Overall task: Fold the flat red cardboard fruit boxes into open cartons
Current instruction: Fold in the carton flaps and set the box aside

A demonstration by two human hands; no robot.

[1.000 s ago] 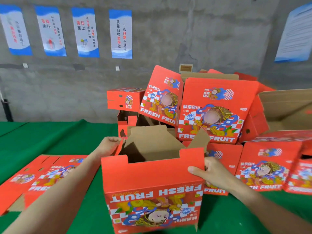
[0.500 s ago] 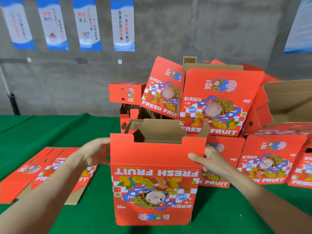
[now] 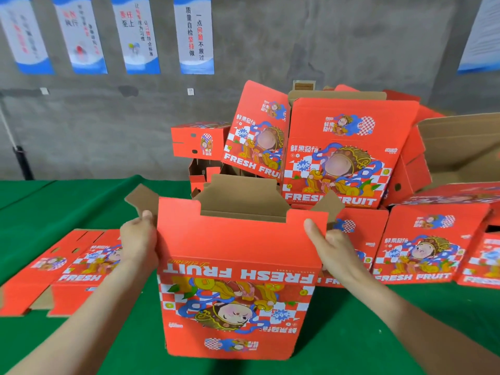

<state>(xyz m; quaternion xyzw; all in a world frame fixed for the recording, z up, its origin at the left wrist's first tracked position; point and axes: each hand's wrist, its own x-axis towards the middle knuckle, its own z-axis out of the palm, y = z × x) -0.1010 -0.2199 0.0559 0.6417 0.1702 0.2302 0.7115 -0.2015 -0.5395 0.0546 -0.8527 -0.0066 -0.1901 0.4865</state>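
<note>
Between left hand (image 3: 139, 243) and right hand (image 3: 334, 249), box (image 3: 238, 247) upright, print inverted

green table cloth (image 3: 81, 201), grey concrete wall (image 3: 324, 50), four blue-white posters (image 3: 193, 36)

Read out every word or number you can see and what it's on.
"FRESH FRUIT", upside down: held carton
"FRESH FRUIT", "666": piled carton
"一点问题不放过", "质量自检坚持做": fourth poster from left
"责任至上": third poster
Other posters and small print: too blurred to read.
</note>
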